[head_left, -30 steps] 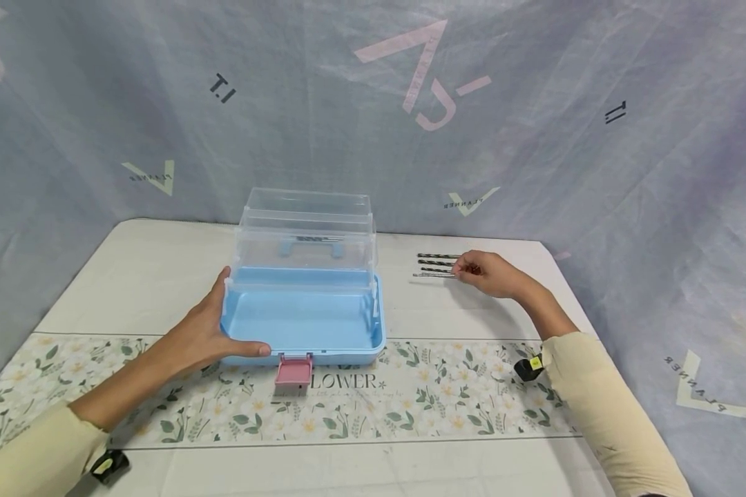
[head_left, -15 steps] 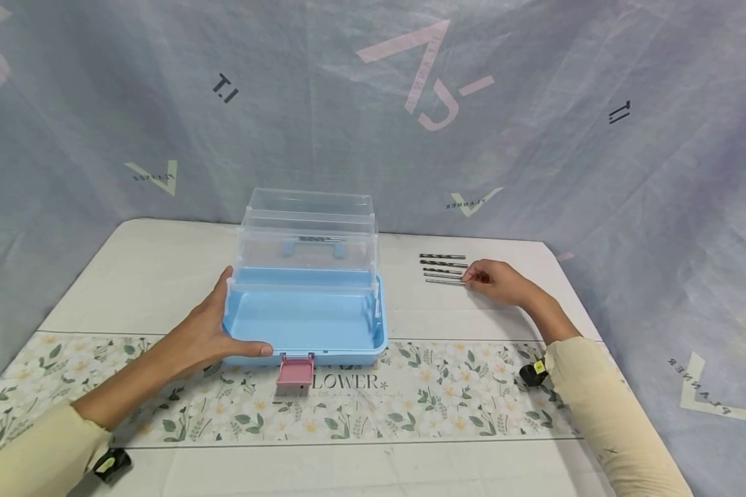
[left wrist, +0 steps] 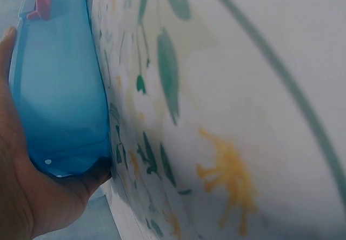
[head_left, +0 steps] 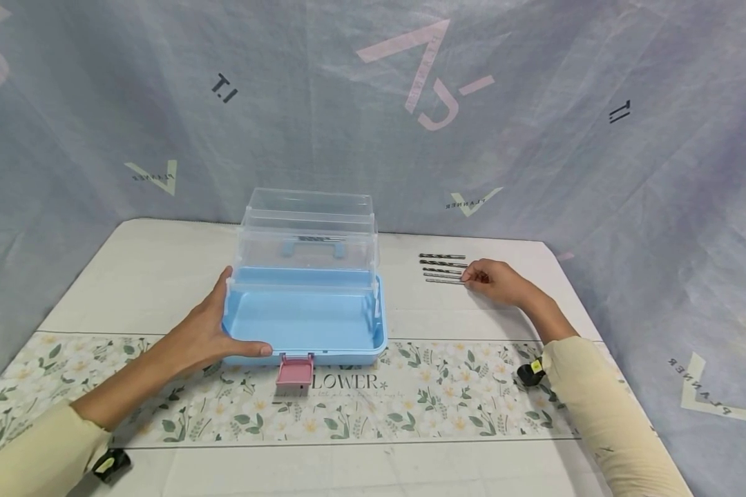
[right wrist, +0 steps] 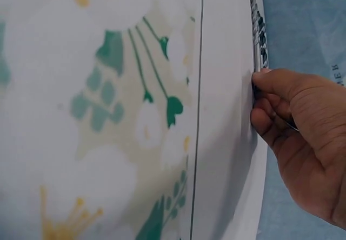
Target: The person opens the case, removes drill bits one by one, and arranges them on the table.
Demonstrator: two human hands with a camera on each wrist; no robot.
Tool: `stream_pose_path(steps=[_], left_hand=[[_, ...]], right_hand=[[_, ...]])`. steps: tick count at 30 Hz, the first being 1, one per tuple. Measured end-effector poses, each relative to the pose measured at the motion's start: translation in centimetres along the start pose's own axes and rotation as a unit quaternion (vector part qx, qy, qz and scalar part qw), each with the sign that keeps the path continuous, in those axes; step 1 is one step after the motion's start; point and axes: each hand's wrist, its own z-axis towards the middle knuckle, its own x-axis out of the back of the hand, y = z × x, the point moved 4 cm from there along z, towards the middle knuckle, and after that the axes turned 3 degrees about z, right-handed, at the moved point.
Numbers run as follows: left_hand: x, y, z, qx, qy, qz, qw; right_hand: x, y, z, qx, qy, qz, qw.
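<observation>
A light-blue toolbox [head_left: 304, 321] stands raised open at the table's middle, its clear lid [head_left: 307, 214] tipped back. My left hand [head_left: 208, 328] grips the box's left end, thumb along the front rim and fingers on the side wall; the left wrist view shows the same toolbox [left wrist: 59, 88] in that grip. To the right, several metal drill bits [head_left: 443, 263] lie side by side in a row. My right hand [head_left: 494, 279] pinches the right end of the nearest drill bit [head_left: 441, 281] between thumb and fingers; its end is hidden by the fingertips.
A pink latch [head_left: 295, 373] hangs down at the box's front. Dark thin rods [head_left: 320, 239] show through the clear lid near its blue handle [head_left: 288, 249]. A floral band [head_left: 460, 414] crosses the white table cover; a grey printed curtain [head_left: 311, 103] stands behind.
My right hand has shifted slightly right and nearer, and the nearest drill bit now lies apart from its neighbour. Over the last half second both hands have stayed almost still.
</observation>
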Motion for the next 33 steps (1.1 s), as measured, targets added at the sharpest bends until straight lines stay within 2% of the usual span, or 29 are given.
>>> stream_pose_path(steps=[16,25,33], left_hand=[[0.0,0.0,-0.2,-0.002,-0.006,0.000,1.0000],[0.0,0.1,-0.1,0.002,-0.011,0.001,0.9999],[0.1,0.0,-0.2,0.002,-0.007,0.002,1.0000]], right_hand=[[0.4,-0.3,-0.1,-0.002,0.019,-0.025,0.999],[1.1,-1.3,-0.1,0.001,0.027,-0.021,0.999],[1.6,-3.2,1.3,0.010,0.022,-0.021,0.999]])
